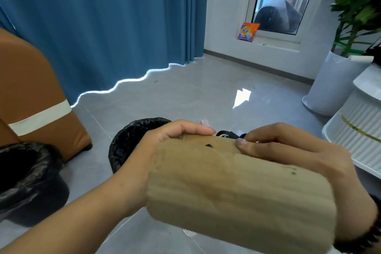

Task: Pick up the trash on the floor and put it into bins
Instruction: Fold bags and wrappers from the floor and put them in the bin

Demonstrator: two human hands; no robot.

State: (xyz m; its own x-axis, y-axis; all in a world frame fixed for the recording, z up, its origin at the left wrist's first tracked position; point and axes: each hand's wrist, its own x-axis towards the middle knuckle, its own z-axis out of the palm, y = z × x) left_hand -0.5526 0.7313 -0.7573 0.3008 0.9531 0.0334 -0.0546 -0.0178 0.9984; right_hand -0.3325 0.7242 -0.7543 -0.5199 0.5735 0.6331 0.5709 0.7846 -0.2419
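Both hands, left hand and right hand, are gripping a curled brown corrugated cardboard sheet held above the grey floor, carry step underway, next likely needing it moved over the round black-bagged bin just behind and released.

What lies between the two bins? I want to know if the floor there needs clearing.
Head view: only bare grey floor shows between the left bin and the middle bin. The left hand hides part of the middle bin.
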